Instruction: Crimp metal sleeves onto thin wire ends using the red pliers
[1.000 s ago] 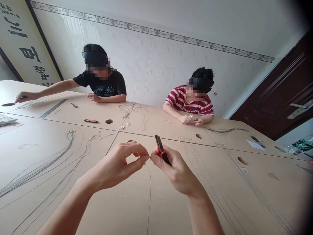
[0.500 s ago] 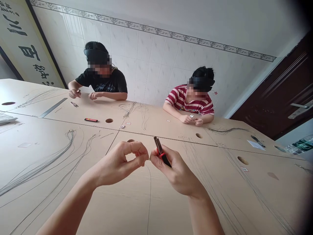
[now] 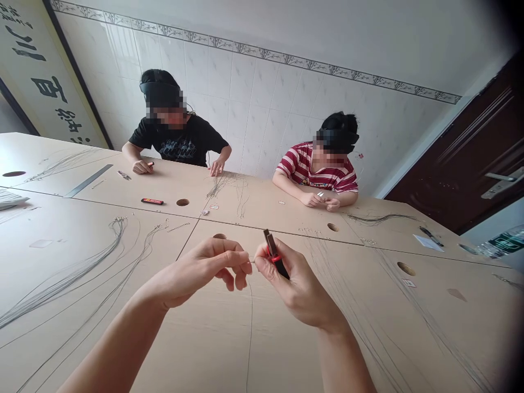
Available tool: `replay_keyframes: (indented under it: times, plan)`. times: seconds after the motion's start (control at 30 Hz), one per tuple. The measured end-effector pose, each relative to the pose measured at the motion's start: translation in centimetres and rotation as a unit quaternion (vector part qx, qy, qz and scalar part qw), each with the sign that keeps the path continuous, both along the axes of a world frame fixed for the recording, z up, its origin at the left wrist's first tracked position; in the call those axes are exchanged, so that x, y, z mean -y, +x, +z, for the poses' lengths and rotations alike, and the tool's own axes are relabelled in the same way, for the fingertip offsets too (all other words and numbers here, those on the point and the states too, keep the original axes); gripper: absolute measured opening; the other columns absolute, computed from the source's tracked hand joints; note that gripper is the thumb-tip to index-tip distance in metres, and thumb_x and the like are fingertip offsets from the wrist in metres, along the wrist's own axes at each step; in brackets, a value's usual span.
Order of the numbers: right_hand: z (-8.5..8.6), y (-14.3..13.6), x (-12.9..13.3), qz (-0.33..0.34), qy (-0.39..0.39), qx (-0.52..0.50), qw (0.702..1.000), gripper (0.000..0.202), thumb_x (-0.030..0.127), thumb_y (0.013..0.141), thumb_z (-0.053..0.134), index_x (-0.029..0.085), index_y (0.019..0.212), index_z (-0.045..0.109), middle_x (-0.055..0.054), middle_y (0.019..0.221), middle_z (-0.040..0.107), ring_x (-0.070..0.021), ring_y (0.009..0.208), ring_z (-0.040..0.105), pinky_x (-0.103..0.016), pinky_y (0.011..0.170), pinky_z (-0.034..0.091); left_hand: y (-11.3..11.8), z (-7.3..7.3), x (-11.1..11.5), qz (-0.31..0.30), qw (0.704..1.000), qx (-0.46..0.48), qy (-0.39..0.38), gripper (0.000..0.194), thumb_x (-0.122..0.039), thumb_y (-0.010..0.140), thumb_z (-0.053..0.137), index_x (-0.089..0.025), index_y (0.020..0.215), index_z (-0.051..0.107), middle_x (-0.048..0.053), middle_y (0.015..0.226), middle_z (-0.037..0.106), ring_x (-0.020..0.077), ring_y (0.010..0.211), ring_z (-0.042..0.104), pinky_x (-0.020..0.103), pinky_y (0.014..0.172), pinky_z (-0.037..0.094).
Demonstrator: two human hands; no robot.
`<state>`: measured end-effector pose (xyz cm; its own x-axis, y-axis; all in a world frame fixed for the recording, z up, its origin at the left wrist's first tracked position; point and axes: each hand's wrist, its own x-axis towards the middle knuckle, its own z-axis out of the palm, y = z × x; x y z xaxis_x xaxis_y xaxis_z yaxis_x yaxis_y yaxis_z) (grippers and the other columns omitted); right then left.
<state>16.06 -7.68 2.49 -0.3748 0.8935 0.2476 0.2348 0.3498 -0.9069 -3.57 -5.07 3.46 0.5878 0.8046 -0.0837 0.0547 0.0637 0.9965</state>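
Observation:
My left hand (image 3: 208, 267) pinches the end of a thin wire (image 3: 251, 316) between thumb and forefinger. From there the wire hangs down to the front edge of the view. Close beside it, my right hand (image 3: 292, 281) is closed around small pliers (image 3: 275, 254) with black handles and a red band, dark jaws pointing up. The right thumb and forefinger meet at a tiny light-coloured piece near the left fingertips; its kind is too small to make out. Both hands are raised over the pale wooden table (image 3: 196, 349).
Bundles of thin wires (image 3: 110, 245) lie to the left, with more strands (image 3: 347, 295) to the right. A black-and-red box (image 3: 152, 201), a steel ruler (image 3: 90, 180) and a bottle (image 3: 503, 243) are farther off. Two people (image 3: 176, 134) sit across the table. Round holes (image 3: 406, 268) pierce the tabletop.
My left thumb has shifted up along the forefinger, and its other fingers now hang lower. My right hand with the pliers moved slightly right. The person in black reached toward the wires.

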Motion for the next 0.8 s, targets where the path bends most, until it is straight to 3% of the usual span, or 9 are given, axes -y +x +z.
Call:
replay_keyframes:
  times: [0.13,0.27,0.33,0.4,0.53,0.8]
  plan:
    - [0.0,-0.1,0.0,-0.01,0.014,0.013,1.0,0.021,0.036,0.098,0.048,0.021,0.084,0.05,0.003,0.071,0.046,-0.0108,0.06,0.04,-0.025,0.056,0.031,0.4,-0.4,0.0,-0.027,0.996,0.059,-0.067,0.023,-0.032,0.091,0.056,-0.018,0.076,0.064,0.001,0.07,0.06,0.0138,0.071,0.06,0.027,0.063,0.044]
    - [0.0,-0.1,-0.1,-0.004,0.012,0.005,1.0,0.02,0.036,0.098,0.048,0.021,0.085,0.05,0.003,0.072,0.047,-0.0113,0.061,0.042,-0.025,0.057,0.035,0.4,-0.6,-0.1,-0.033,0.994,0.071,-0.081,0.021,-0.03,0.092,0.055,-0.018,0.076,0.063,0.0,0.068,0.058,0.0129,0.07,0.057,0.026,0.064,0.043]
    - [-0.2,-0.3,-0.2,-0.018,0.036,-0.021,0.999,0.015,0.034,0.098,0.048,0.022,0.09,0.052,0.0,0.081,0.053,-0.0128,0.069,0.049,-0.026,0.065,0.04,0.3,-0.7,-0.1,-0.012,0.993,0.082,-0.079,0.02,-0.032,0.091,0.058,-0.018,0.078,0.062,0.001,0.069,0.06,0.0124,0.07,0.056,0.025,0.065,0.044]
    - [-0.5,-0.5,-0.4,-0.081,0.079,-0.047,0.992,0.012,0.032,0.097,0.049,0.022,0.095,0.054,-0.002,0.093,0.055,-0.0147,0.08,0.053,-0.027,0.072,0.042,0.5,-0.9,-0.1,0.027,0.992,0.101,-0.068,0.02,-0.035,0.089,0.062,-0.018,0.079,0.063,0.001,0.073,0.062,0.0121,0.073,0.055,0.025,0.068,0.045]
    - [-1.0,-1.2,-0.4,-0.202,0.107,-0.065,0.971,0.015,0.031,0.096,0.051,0.022,0.084,0.051,0.002,0.078,0.048,-0.013,0.068,0.046,-0.026,0.065,0.039,1.4,-1.2,-0.1,0.111,0.982,0.145,-0.041,0.022,-0.039,0.086,0.067,-0.018,0.082,0.066,0.003,0.086,0.064,0.0136,0.084,0.055,0.024,0.073,0.046]
    - [-1.4,-2.6,-0.1,-0.22,0.153,-0.058,0.962,0.007,0.027,0.094,0.054,0.022,0.089,0.055,-0.001,0.087,0.057,-0.0147,0.076,0.055,-0.027,0.067,0.043,3.4,-1.7,0.6,0.184,0.974,0.123,0.049,0.03,-0.042,0.088,0.064,-0.016,0.075,0.067,0.002,0.075,0.063,0.0115,0.073,0.051,0.025,0.072,0.042]
